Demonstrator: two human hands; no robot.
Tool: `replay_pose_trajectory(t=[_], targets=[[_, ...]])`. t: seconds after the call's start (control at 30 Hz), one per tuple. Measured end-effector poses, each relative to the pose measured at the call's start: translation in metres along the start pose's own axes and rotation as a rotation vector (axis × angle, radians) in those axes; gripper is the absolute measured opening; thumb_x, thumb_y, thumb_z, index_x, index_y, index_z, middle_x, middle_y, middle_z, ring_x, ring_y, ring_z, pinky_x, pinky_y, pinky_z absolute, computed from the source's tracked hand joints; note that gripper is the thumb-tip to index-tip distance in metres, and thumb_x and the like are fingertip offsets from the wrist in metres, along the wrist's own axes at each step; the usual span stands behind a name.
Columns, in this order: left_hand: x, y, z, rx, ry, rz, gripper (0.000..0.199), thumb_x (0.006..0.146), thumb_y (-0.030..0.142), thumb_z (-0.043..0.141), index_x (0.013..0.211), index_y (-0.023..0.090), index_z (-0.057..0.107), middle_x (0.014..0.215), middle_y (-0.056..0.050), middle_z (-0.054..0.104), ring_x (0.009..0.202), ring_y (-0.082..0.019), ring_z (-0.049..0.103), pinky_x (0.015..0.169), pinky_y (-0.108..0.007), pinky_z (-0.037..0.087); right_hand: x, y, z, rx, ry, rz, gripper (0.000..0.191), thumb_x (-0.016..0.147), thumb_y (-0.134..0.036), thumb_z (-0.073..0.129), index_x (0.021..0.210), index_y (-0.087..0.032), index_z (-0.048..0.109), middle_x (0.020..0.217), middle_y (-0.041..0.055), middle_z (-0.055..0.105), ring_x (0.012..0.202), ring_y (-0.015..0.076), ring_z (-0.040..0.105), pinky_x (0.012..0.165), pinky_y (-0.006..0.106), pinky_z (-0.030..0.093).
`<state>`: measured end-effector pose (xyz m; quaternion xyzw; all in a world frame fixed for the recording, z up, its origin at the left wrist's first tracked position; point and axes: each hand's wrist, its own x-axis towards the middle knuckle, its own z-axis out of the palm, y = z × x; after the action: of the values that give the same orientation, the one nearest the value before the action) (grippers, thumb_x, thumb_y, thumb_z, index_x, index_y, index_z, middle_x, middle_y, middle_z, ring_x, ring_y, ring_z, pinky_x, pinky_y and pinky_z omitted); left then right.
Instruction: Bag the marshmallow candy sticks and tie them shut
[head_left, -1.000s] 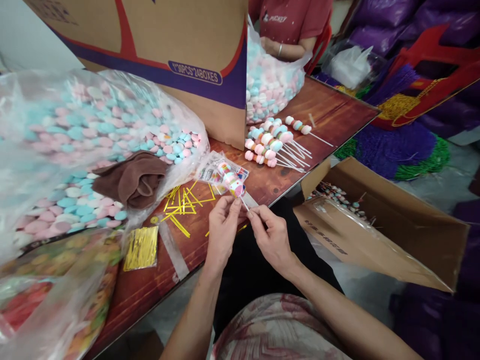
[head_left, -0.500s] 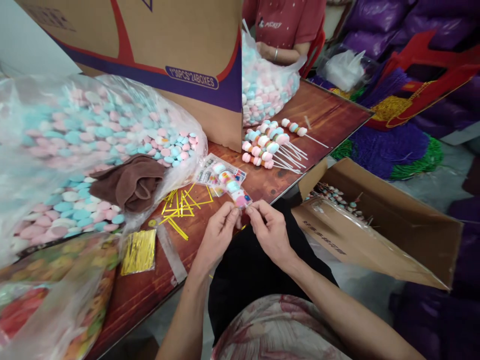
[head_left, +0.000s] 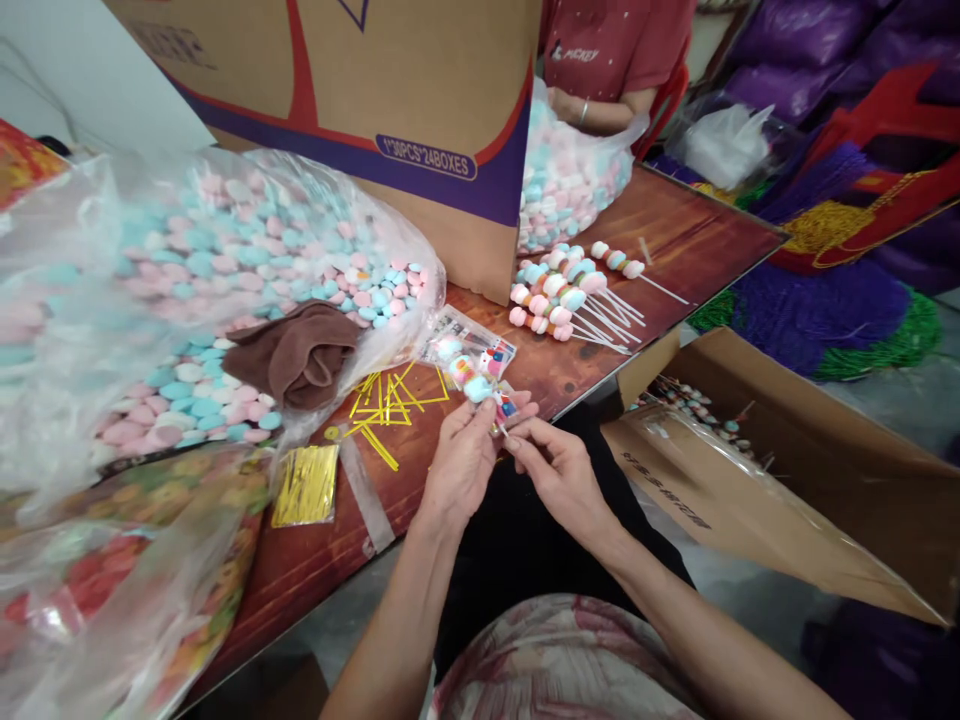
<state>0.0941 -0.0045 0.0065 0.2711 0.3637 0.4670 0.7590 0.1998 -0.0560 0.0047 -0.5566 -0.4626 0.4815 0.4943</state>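
A marshmallow skewer (head_left: 471, 380) in a clear printed bag points away from me over the table's near edge. My left hand (head_left: 466, 458) is closed round the lower end of the bagged skewer, thumb on top and fingers under it. My right hand (head_left: 561, 480) pinches at the stick end, its fingertips close to the left ones. Exactly what lies between those right fingertips is partly hidden. Just beyond the skewer lie flat printed clear bags (head_left: 459, 328). Loose yellow twist ties (head_left: 386, 408) are scattered left of my hands, near a packet of twist ties (head_left: 306, 486).
A big bag of pastel marshmallows (head_left: 195, 265) fills the left, with a brown cloth (head_left: 296, 352) on it. Unwrapped skewers (head_left: 559, 285) lie behind, beside a tall carton (head_left: 337, 120). An open box (head_left: 750, 480) holding skewers stands right. A person (head_left: 607, 60) sits opposite.
My left hand has moved up from the bag's end to wrap round it, fingers now showing beneath. My right hand still pinches near the stick end. The whole view has shifted slightly.
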Motion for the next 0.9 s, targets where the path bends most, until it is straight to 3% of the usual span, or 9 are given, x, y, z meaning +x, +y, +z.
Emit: replay_pose_trajectory(t=[0.17, 0.33, 0.5, 0.63, 0.7, 0.77, 0.83, 0.9], targets=[[-0.004, -0.005, 0.000, 0.104, 0.005, 0.081, 0.027, 0.083, 0.038, 0.069, 0.094, 0.014, 0.074, 0.097, -0.013, 0.075, 0.100, -0.027, 0.068, 0.089, -0.037, 0.052, 0.003, -0.004, 0.004, 0.105, 0.008, 0.055, 0.026, 0.086, -0.035, 0.060, 0.066, -0.019, 0.055, 0.062, -0.0024, 0.050, 0.057, 0.0113, 0.042, 0.054, 0.024, 0.035], [-0.009, -0.007, -0.008, 0.149, 0.071, 0.199, 0.024, 0.086, 0.038, 0.066, 0.098, 0.018, 0.073, 0.097, -0.009, 0.074, 0.091, -0.021, 0.068, 0.080, -0.031, 0.053, 0.012, -0.004, 0.015, 0.197, -0.070, 0.139, 0.024, 0.088, -0.046, 0.060, 0.086, -0.022, 0.060, 0.063, -0.0035, 0.050, 0.052, 0.0102, 0.038, 0.047, 0.023, 0.029], [-0.026, -0.002, -0.017, 0.019, -0.045, 0.125, 0.029, 0.088, 0.039, 0.064, 0.110, 0.020, 0.068, 0.102, -0.010, 0.072, 0.082, -0.020, 0.066, 0.073, -0.034, 0.056, 0.010, -0.015, 0.025, 0.327, -0.031, 0.252, 0.039, 0.086, -0.042, 0.059, 0.055, -0.018, 0.051, 0.047, -0.0047, 0.040, 0.044, 0.0070, 0.030, 0.044, 0.024, 0.021], [-0.041, 0.009, -0.028, -0.127, -0.032, 0.067, 0.032, 0.083, 0.040, 0.070, 0.107, 0.019, 0.067, 0.096, -0.009, 0.068, 0.066, -0.017, 0.062, 0.065, -0.035, 0.057, 0.005, -0.023, 0.034, 0.383, -0.201, 0.404, 0.038, 0.084, -0.040, 0.058, 0.054, -0.018, 0.051, 0.043, -0.0058, 0.040, 0.038, 0.0061, 0.027, 0.042, 0.023, 0.019], [-0.045, 0.017, -0.036, -0.124, 0.019, 0.095, 0.031, 0.081, 0.039, 0.071, 0.105, 0.019, 0.067, 0.086, -0.005, 0.064, 0.055, -0.013, 0.054, 0.050, -0.028, 0.052, 0.007, -0.024, 0.041, 0.243, -0.363, 0.345, 0.039, 0.089, -0.037, 0.050, 0.056, -0.018, 0.054, 0.043, -0.0035, 0.045, 0.038, 0.0074, 0.032, 0.043, 0.023, 0.022], [-0.048, 0.024, -0.045, -0.087, 0.095, 0.190, 0.024, 0.081, 0.037, 0.072, 0.095, 0.018, 0.069, 0.073, -0.002, 0.055, 0.056, -0.011, 0.050, 0.045, -0.023, 0.046, 0.015, -0.022, 0.048, -0.051, -0.488, 0.156, 0.036, 0.091, -0.028, 0.045, 0.058, -0.018, 0.058, 0.048, -0.0008, 0.054, 0.043, 0.0092, 0.041, 0.048, 0.024, 0.027], [-0.049, 0.032, -0.056, -0.022, 0.197, 0.357, 0.018, 0.080, 0.034, 0.074, 0.079, 0.017, 0.066, 0.065, 0.000, 0.047, 0.061, -0.011, 0.048, 0.051, -0.020, 0.045, 0.027, -0.021, 0.055, -0.453, -0.473, -0.085, 0.029, 0.089, -0.017, 0.048, 0.063, -0.018, 0.061, 0.059, 0.0020, 0.061, 0.053, 0.0121, 0.050, 0.054, 0.025, 0.032], [-0.049, 0.037, -0.068, 0.039, 0.300, 0.485, 0.024, 0.079, 0.031, 0.076, 0.068, 0.016, 0.060, 0.063, 0.001, 0.044, 0.060, -0.009, 0.043, 0.056, -0.019, 0.043, 0.042, -0.022, 0.062, -0.841, -0.366, -0.260, 0.023, 0.088, -0.011, 0.050, 0.073, -0.018, 0.065, 0.075, 0.0062, 0.066, 0.067, 0.0167, 0.058, 0.058, 0.026, 0.034]])
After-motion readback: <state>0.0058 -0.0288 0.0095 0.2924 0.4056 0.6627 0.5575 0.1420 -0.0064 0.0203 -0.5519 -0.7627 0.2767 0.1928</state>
